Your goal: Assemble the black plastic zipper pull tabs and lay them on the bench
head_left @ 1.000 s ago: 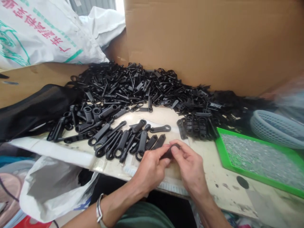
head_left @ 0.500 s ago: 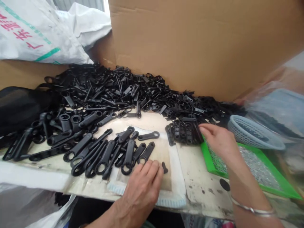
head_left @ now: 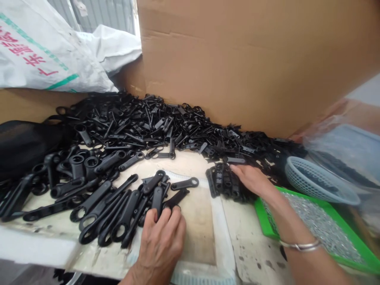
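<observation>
My left hand (head_left: 163,235) is closed at the near end of a group of black plastic arms with ring-shaped ends. Its curled fingers grip a black plastic arm (head_left: 177,198) that lies tilted; the fingers hide its lower end. Beside it lies another ring-ended arm (head_left: 184,183). Over to the right, my right hand (head_left: 252,180) has its fingertips pinched at a row of black slotted plastic pieces (head_left: 221,178). Its thumb and whatever lies between the fingers are hidden. A silver bangle (head_left: 301,246) circles the right wrist.
A large heap of black plastic parts (head_left: 142,122) lies along the cardboard wall (head_left: 237,59). A green tray (head_left: 263,221) of small metal pieces stands at the right, with a blue-grey basket (head_left: 320,186) behind it. A white sack (head_left: 74,51) hangs at upper left.
My left hand has moved left onto the arms, one of which has turned. My right hand has shifted left over the slotted pieces. A small black piece beside the left hand no longer shows.
</observation>
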The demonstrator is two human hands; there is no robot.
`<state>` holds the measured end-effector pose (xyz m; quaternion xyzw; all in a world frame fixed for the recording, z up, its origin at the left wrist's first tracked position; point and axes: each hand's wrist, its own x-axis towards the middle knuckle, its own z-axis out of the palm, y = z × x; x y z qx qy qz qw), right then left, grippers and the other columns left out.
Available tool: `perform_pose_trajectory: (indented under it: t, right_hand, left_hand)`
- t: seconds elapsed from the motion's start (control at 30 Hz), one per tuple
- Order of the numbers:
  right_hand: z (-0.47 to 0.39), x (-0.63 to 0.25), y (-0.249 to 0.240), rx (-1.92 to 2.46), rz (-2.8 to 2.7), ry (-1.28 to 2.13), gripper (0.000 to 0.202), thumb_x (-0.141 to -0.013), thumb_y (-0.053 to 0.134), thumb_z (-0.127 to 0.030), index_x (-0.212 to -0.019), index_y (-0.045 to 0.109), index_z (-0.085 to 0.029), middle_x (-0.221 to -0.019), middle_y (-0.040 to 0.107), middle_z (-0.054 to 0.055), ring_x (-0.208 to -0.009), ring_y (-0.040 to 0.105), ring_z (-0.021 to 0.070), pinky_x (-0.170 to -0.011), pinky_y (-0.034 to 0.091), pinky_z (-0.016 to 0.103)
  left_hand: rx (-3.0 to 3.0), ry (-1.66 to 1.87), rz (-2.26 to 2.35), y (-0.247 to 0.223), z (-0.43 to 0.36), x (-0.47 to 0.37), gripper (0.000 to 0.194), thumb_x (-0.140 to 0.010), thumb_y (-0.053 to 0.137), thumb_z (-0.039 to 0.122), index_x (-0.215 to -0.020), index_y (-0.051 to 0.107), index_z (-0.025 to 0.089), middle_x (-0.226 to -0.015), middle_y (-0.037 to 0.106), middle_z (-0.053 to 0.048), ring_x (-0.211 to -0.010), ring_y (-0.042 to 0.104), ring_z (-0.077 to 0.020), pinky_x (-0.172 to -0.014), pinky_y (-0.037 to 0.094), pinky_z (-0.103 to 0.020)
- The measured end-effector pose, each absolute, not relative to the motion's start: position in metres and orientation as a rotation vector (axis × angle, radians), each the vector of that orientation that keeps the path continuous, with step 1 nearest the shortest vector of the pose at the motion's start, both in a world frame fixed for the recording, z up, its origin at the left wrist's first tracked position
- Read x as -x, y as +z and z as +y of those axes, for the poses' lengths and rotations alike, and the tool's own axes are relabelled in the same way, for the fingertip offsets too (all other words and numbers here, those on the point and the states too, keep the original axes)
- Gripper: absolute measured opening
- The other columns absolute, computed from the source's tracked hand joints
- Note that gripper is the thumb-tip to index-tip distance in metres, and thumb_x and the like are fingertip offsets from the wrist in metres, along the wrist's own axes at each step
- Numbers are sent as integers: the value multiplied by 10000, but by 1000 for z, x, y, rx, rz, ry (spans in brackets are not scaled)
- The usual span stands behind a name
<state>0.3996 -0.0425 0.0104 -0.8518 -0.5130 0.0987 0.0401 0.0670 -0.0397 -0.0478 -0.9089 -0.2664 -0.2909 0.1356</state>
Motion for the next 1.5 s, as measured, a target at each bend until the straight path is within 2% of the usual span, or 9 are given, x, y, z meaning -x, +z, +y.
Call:
perform_pose_trajectory:
  t: [0.13, 0.23, 0.37, 0.57, 0.67, 0.9, 1.27, 1.37, 1.5]
  right_hand:
    - [-39, -404, 17, 2628, -1629, 219, 493, -1033, 340, -467, -950, 750, -207, -939, 763, 94, -963, 714, 270, -852, 512, 380]
    - [-17, -411, 26, 2648, -1668, 83, 411, -1007, 402, -437, -1096, 728, -204, -1092, 741, 131, -1077, 671, 334, -878, 500, 419]
    - [30, -408, 27, 2596, -1879, 24, 494, -926, 627, -374, -1387, 534, -227, -1401, 559, 123, -1252, 540, 308, -979, 475, 473]
    - [78, -403, 12, 2584, -2056, 69, 515, -938, 636, -379, -1408, 493, -228, -1431, 490, 122, -1216, 547, 300, -967, 498, 525]
    - [83, -410, 4, 2524, -2128, 72, 485, -942, 634, -363, -1390, 510, -223, -1422, 500, 120, -1199, 561, 287, -963, 505, 512]
    - [78, -420, -6, 2373, -2268, 110, 352, -943, 638, -332, -1268, 602, -202, -1392, 538, 108, -1161, 587, 258, -962, 510, 487]
    - [62, -418, 18, 2141, -2119, 138, 183, -910, 670, -279, -1053, 696, -169, -1262, 653, 83, -1133, 622, 239, -998, 487, 471]
    - [56, -415, 34, 2040, -2037, 158, 155, -828, 631, -150, -907, 757, -192, -1197, 707, 46, -1127, 647, 236, -1067, 438, 406]
    - [49, -387, 45, 1848, -2064, 340, 267, -769, 571, -155, -909, 788, -221, -1205, 717, -1, -1108, 671, 213, -1041, 449, 292]
  left_hand:
    - [2623, -939, -738, -52, -34, -65, 272, -944, 425, 41, -909, 687, 109, -1000, 701, -97, -795, 509, -192, -767, 338, -413]
    - [2608, -1143, -678, -55, -34, -66, 313, -950, 389, 44, -858, 683, 101, -935, 702, -111, -791, 521, -198, -784, 338, -429]
    - [2638, -1224, -642, -47, -34, -64, 293, -947, 415, 40, -857, 686, 108, -904, 704, -97, -822, 539, -196, -854, 332, -437]
    - [2683, -1132, -531, -23, -20, -74, 281, -958, 434, 70, -846, 687, 119, -965, 701, -93, -973, 559, -220, -968, 318, -448]
    - [2748, -816, -439, -14, -8, -91, 208, -932, 506, 142, -1005, 696, 102, -1182, 667, -127, -1127, 552, -273, -1032, 333, -491]
    - [2652, -410, -419, -20, 3, -107, 506, -918, 528, 256, -1393, 508, 83, -1460, 482, -197, -1337, 469, -393, -1178, 263, -650]
    - [2762, -576, -687, -38, 15, -109, 175, -839, 623, 112, -999, 650, 177, -1062, 654, -105, -909, 650, -261, -1066, 360, -703]
    - [2785, -558, -709, -34, 14, -107, 157, -834, 618, 97, -959, 654, 185, -1004, 647, -86, -882, 642, -258, -1071, 344, -708]
    - [2785, -542, -729, -30, 9, -103, 114, -831, 597, 80, -854, 652, 177, -1008, 639, -94, -875, 638, -260, -1071, 334, -710]
